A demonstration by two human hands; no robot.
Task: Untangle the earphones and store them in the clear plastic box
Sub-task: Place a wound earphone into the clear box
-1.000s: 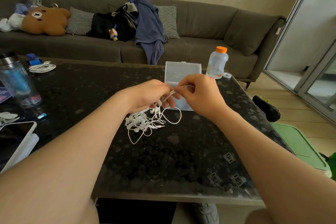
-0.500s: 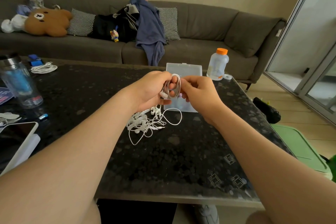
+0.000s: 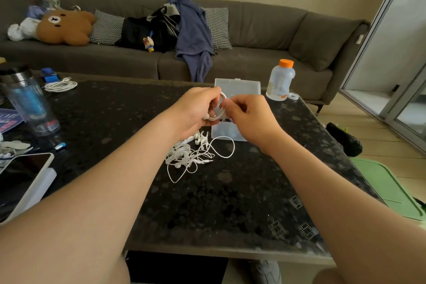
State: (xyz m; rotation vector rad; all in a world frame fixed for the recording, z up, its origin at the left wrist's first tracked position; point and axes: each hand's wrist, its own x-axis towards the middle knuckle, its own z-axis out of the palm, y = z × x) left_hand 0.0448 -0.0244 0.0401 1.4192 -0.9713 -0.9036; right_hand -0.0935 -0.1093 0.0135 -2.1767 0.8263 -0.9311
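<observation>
Across the dark table [image 3: 230, 203], the clear plastic box [image 3: 244, 86] sat at twelve o'clock; left hand [image 3: 196, 110] and right hand [image 3: 251, 115] met right in front of it, the tangled earphones [image 3: 189, 157] lay at six o'clock from them, and both sets of fingers were curled, pinching one coiled earphone [image 3: 217, 108] between the hands

Your light is soft daylight from the sliding glass door [image 3: 391, 60] on the right, moderately bright and slightly warm. The dark tabletop [image 3: 207, 210] carries a pale sheen along its near edge and right side, without hard glare. The white earphones [image 3: 191, 157] stand out sharply against it. Your left hand [image 3: 196, 108] and right hand [image 3: 251, 115] look a little soft. The wide lens bows the sofa [image 3: 265, 30] and slants the door frame, swelling your forearms at the near corners.
</observation>
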